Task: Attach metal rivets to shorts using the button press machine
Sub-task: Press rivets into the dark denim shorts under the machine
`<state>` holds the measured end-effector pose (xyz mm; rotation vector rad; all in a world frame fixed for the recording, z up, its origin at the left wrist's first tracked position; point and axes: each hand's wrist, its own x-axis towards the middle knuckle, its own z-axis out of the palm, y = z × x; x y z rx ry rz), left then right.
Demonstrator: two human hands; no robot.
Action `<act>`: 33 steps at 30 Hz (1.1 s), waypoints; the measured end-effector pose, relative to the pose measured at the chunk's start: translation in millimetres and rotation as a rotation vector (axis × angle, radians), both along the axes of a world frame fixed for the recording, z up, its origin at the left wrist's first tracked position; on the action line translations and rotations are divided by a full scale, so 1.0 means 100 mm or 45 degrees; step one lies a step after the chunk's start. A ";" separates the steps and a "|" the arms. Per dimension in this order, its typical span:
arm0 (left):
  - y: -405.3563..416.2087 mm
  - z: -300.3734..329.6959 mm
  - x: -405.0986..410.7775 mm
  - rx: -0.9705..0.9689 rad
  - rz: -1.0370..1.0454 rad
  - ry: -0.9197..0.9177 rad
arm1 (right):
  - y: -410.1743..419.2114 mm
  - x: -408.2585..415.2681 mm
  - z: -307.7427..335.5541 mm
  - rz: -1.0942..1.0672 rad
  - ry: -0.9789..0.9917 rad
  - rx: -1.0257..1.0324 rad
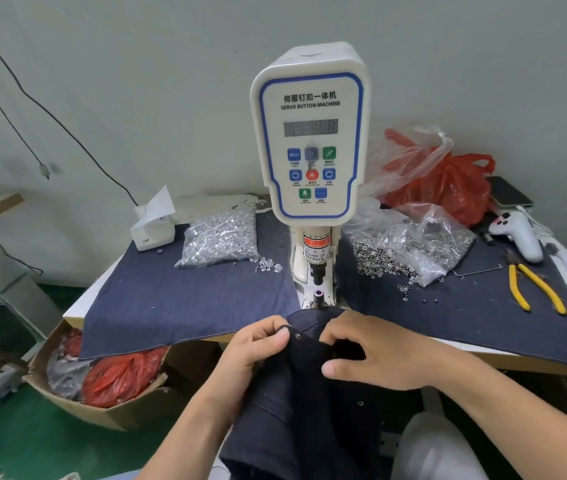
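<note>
While both hands bunch the dark denim shorts (310, 393) just below the press, one set rivet (298, 336) shows at the fabric edge.

Soft, limp and fairly light by the look of it, the cloth probably folds wherever unsupported, so it is best taken close on either side of the rivet point and kept taut. Left hand (258, 348) pinches the hem between curled fingers and thumb; right hand (372, 351) grips the fold beside it, fingers curled in. Shorts hang from the hands over the counter (524, 356) edge, just in front of the servo button machine (311, 140) and its lower die (318, 296), not yet on it.
</note>
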<state>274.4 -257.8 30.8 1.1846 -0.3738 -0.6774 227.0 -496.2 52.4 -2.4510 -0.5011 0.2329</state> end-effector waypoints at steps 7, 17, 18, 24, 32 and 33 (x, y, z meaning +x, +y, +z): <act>-0.08 -0.08 -0.01 0.902 0.130 -1.201 | -0.02 -0.18 -0.21 -0.150 0.376 0.708; -0.30 -0.11 0.21 0.381 0.264 -0.285 | -0.16 0.03 -0.22 -0.383 0.439 0.797; -0.31 -0.11 0.25 0.443 0.239 -0.342 | -0.16 0.07 -0.20 -0.404 0.447 0.849; -0.47 -0.22 0.43 0.569 0.453 -0.460 | -0.15 0.32 -0.18 -0.542 0.278 0.786; -0.61 -0.27 0.53 0.590 0.526 -0.430 | -0.19 0.48 -0.31 -0.644 0.452 1.064; -0.62 -0.28 0.54 0.567 0.529 -0.390 | -0.19 0.49 -0.32 -0.665 0.486 1.097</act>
